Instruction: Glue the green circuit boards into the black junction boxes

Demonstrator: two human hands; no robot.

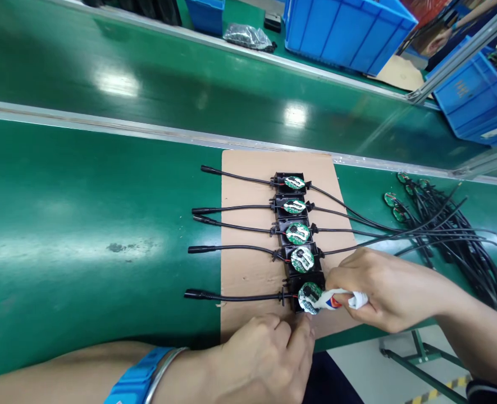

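Several black square housings lie in a row on a tan cardboard sheet, each with a round green circuit board and black cables running left and right. My right hand grips a white glue tube whose tip touches the round board in the nearest housing. My left hand, fingers curled, presses against the front edge of that nearest housing. A blue wristband and a metal bangle sit on my left wrist.
A tangled pile of black cables with green boards lies to the right on the green bench. A green conveyor belt runs behind. Blue plastic crates and a plastic bag stand beyond it. Another person's arm shows at top right.
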